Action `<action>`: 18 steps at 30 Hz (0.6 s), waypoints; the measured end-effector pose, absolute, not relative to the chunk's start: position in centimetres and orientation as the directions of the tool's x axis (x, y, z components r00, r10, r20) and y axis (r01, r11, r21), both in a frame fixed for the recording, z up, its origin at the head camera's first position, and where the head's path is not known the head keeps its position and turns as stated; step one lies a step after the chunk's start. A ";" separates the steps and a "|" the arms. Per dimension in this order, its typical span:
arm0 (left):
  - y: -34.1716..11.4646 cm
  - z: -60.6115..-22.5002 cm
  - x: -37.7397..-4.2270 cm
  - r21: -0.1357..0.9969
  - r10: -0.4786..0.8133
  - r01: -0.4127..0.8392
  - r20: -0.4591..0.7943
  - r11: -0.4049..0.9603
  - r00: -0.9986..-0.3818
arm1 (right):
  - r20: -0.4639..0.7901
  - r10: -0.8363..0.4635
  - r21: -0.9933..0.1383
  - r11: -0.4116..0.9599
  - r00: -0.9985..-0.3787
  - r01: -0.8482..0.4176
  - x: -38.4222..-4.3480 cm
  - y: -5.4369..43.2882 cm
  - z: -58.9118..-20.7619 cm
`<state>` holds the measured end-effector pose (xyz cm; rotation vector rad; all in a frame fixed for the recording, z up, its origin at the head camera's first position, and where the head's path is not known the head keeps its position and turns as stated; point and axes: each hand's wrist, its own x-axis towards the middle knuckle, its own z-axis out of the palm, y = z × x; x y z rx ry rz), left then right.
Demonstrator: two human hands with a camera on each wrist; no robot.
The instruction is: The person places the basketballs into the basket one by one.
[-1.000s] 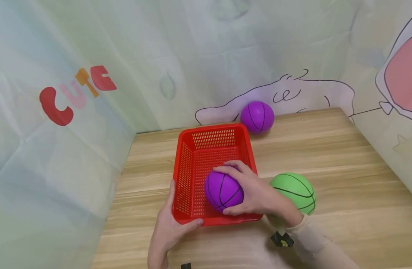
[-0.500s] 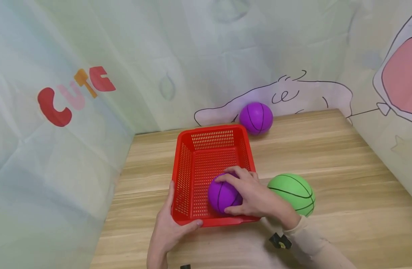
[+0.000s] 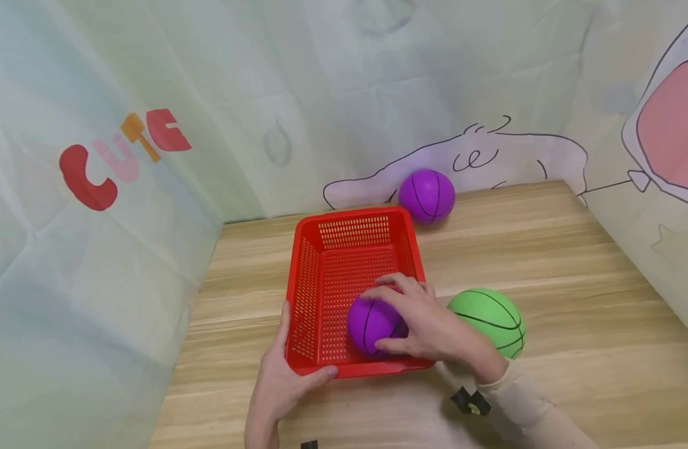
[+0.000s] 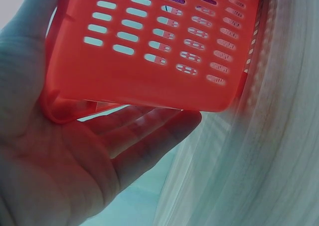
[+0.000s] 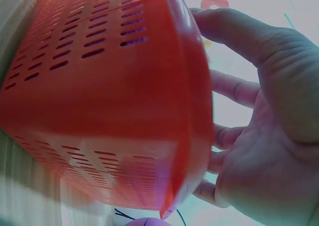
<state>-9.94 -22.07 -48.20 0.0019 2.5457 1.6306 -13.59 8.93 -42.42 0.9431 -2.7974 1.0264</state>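
A red plastic basket point(image 3: 359, 252) with slotted walls stands on the table. My left hand point(image 3: 279, 377) holds its near left corner, thumb along the front rim and fingers against the left wall; in the left wrist view, the fingers point(image 4: 149, 136) reach around the basket's outside. Inside, at the near right, lies a purple ball point(image 3: 363, 324) with black basketball lines. Over it is my right hand point(image 3: 428, 321), thumb and fingers spread and loosened around the ball's right side, which they partly hide. From the right wrist view, that hand's fingers point(image 5: 232, 84) reach past the basket rim.
A green ball point(image 3: 490, 318) with black lines sits right of the basket, partly behind my right forearm. Another purple ball point(image 3: 427, 196) lies behind the basket's far right corner, by the printed cloth wall point(image 3: 333, 93). Cloth also borders the wooden table point(image 3: 574, 280) left and right.
The purple ball under my right hand has gone lower into the basket and slightly right. The right hand's fingers have since loosened and risen slightly. My left hand stays at the corner.
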 end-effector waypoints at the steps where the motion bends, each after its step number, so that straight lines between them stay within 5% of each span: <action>1: -22.1 -48.2 -10.0 0.905 0.065 -0.064 -0.101 0.421 -0.993 | 0.212 -0.531 -0.583 0.605 -0.820 -0.542 -13.6 9.0 -42.4; 18: -22.1 -48.1 -9.9 0.902 0.061 -0.066 -0.101 0.426 -0.993 | 0.306 -0.416 -0.643 0.574 -0.857 -0.508 -13.6 12.1 -39.6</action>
